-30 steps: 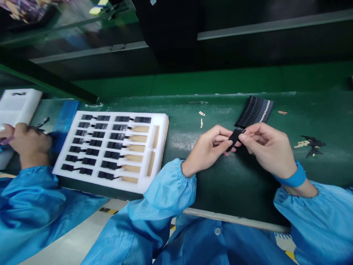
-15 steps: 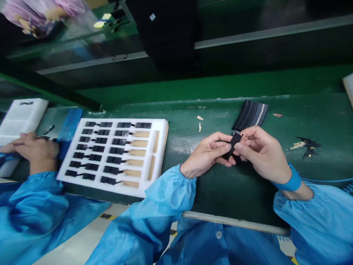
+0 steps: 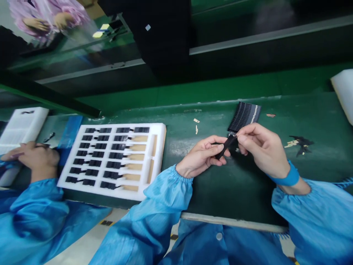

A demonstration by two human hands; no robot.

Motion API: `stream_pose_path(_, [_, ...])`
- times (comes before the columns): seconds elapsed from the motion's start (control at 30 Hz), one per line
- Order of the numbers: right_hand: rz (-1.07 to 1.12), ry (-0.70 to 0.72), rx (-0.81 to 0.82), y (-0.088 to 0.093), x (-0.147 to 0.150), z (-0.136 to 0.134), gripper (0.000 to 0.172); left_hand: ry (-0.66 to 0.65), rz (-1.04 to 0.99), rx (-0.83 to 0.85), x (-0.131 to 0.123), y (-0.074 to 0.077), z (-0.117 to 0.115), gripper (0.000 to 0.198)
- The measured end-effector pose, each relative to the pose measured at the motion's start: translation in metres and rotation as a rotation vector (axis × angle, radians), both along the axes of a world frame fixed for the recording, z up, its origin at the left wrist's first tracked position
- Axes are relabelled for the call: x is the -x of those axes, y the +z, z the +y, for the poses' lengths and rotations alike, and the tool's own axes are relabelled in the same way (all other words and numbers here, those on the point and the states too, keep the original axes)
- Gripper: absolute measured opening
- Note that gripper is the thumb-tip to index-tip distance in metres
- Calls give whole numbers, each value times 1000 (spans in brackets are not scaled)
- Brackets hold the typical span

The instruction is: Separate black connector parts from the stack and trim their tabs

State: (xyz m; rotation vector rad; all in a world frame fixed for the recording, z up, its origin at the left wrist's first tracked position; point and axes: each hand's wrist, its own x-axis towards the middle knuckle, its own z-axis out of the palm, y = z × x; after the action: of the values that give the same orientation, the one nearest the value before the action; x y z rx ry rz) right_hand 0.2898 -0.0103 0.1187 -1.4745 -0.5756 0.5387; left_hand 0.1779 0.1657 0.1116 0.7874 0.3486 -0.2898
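Note:
My left hand (image 3: 205, 152) is closed around a small flat black part (image 3: 224, 147), which it holds tilted above the green bench. My right hand (image 3: 257, 147) pinches at the upper end of that part; whether its fingertips grip the part itself or a small piece on it, I cannot make out. Just beyond my fingers lies a black ribbed sheet of strips (image 3: 244, 117) with a pale line across it. To the left stands a white foam tray (image 3: 153, 127) with rows of black parts in its slots, several slots on its right side showing bare brown bottoms.
Black and cream scraps (image 3: 302, 144) lie to the right, with two cream bits (image 3: 196, 125) nearer the middle. A co-worker's hands (image 3: 40, 156) are at the far left beside a white foam block (image 3: 24, 123). Another white block (image 3: 344, 92) stands at the right edge.
The black part has turned and now shows narrower, more edge-on. My right hand has drawn slightly away from my left. The whole view has shifted a little.

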Motion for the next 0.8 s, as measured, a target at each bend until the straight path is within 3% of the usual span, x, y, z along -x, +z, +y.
stream_pose_path(0.5, [-61,-52,56,5,2,4,19,-35,27,-14,-1,1,-1,38])
stream_pose_path(0.8, [15,-36,80,2,0,5,26,-21,17,-34,0,-1,0,38])
